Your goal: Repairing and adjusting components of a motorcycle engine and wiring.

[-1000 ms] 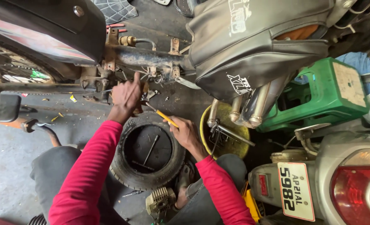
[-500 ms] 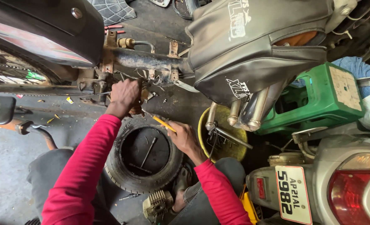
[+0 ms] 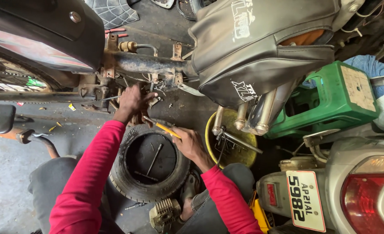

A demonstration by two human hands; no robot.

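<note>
Left hand: we see the left hand pressed against the underside of the stripped frame tube, fingers curled round a small fitting there; what it grips is too small to tell.
Right hand: the right hand is clenched on the yellow-handled screwdriver, whose tip points up and left towards the left hand.
Step in hand: we judge this a fastener job under the frame; it goes best if we keep the shaft in line with the fastener, brace the part with the left hand, and press before turning so the tip does not slip.
Small tyre: a small tyre lies flat on the floor between the knees, just below both hands, with a thin rod lying inside it.
Yellow tub: a round yellow tub sits right of the right hand, under the chrome tubes.
Seat markings: the grey seat cover carries white lettering at its top and lower edge.
Green stool: a green plastic stool, right of the seat, carries a worn pale rectangular panel on top.
Number plate: a white upright rectangle with dark characters hangs at lower right, beside a red tail lamp.
</note>
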